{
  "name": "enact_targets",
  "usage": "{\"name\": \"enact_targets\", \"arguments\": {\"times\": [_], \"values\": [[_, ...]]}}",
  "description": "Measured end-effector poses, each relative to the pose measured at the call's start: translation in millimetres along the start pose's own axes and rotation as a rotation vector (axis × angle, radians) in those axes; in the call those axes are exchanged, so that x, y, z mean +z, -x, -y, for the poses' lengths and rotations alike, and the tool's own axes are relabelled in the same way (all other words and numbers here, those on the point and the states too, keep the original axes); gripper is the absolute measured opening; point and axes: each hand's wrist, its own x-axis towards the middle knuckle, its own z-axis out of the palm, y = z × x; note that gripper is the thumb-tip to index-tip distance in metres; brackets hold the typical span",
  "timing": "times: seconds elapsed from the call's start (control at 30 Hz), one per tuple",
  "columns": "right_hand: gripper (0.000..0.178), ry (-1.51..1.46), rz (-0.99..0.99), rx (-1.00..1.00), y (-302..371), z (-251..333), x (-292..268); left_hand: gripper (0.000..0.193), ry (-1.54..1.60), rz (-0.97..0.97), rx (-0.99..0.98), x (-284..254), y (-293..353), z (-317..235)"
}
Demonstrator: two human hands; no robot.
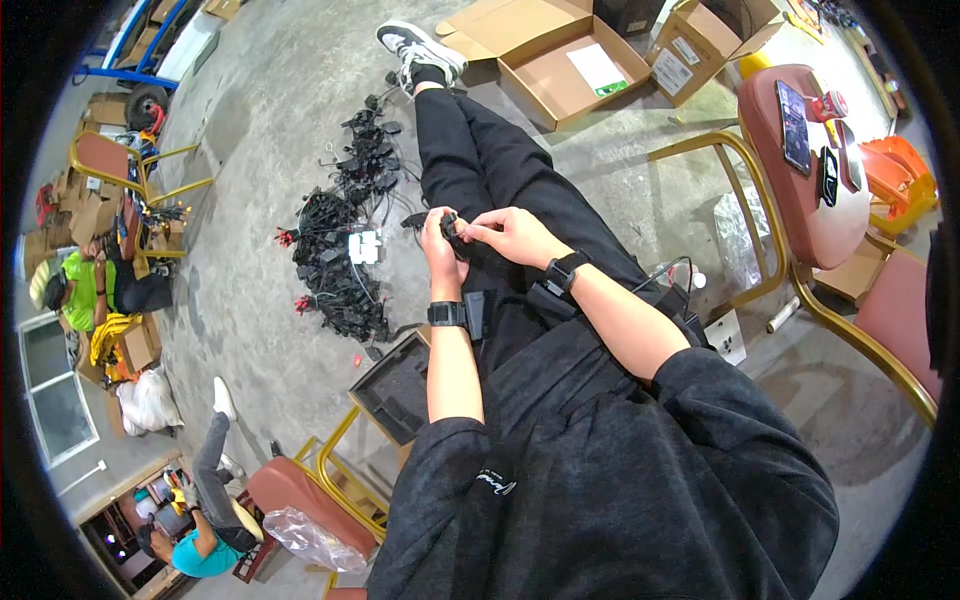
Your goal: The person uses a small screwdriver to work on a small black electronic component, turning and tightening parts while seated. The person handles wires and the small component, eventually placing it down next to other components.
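Above my lap, my left hand (441, 246) is closed around a black cable (452, 230), which looks bundled; its far end is partly hidden by the fingers. My right hand (518, 236) pinches the same cable from the right, thumb and fingertips together. Just left of my left hand a small black plug-like piece (412, 220) shows, and I cannot tell whether it joins the held cable. On the floor to the left lies a long heap of black cables and adapters (335, 250), with a white block (365, 247) at its edge and a few red-tipped leads.
An open dark case (398, 385) lies left of my left forearm. Cardboard boxes (570, 75) stand beyond my feet. At right, a chair seat (800, 170) bears a phone (793, 125), a can and glasses. Two people sit at far left, near chairs and boxes.
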Motion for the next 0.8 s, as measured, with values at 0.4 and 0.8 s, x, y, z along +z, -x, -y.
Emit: {"name": "enact_targets", "arguments": {"times": [0.4, 0.8], "values": [[0.026, -0.285, -0.002, -0.030, -0.4, 6.5, 0.1, 0.021, 0.011, 0.048, 0.015, 0.4, 1.9, -3.3], [0.027, -0.114, 0.065, 0.250, -0.9, 6.2, -4.7, 0.019, -0.041, -0.011, 0.020, 2.5, 0.7, 1.5]]}}
